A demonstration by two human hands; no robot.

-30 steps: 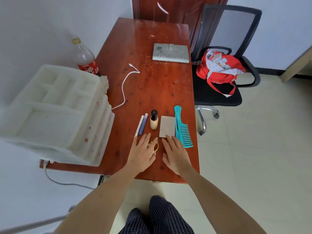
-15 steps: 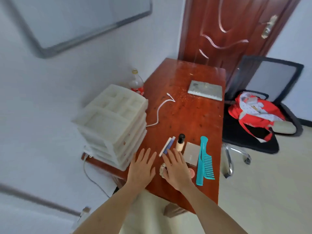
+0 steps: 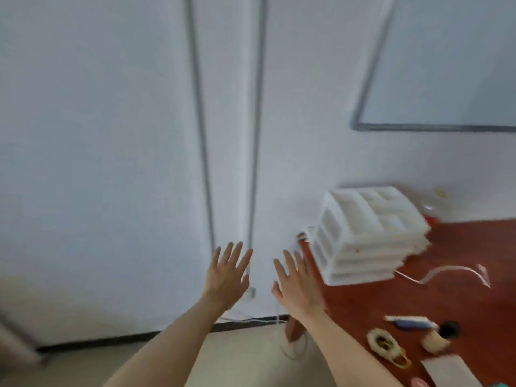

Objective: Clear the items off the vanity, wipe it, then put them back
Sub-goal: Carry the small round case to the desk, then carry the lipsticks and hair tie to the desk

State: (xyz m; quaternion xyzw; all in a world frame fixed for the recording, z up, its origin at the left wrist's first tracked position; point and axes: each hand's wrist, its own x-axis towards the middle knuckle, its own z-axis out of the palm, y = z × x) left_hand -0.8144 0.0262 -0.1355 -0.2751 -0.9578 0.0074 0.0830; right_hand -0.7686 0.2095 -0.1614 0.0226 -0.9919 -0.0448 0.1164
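Both hands, left point(image 3: 227, 272) and right point(image 3: 296, 283), outstretched, fingers spread, holding nothing, left of the vanity point(image 3: 460, 297).

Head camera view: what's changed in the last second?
The view swung left toward the white wall. Both hands, left and right, lifted off the red-brown wooden vanity with fingers spread, holding nothing. The white plastic drawer organiser and the small items stayed on the vanity.

A big white wall point(image 3: 97, 135) fills most of the view. Two thin grey lines point(image 3: 201, 135) run down it, side by side. A board with a grey frame point(image 3: 363, 107) hangs on the wall at the far right. A dark strip point(image 3: 125, 337) runs along the wall's bottom, above the pale floor point(image 3: 245, 358).
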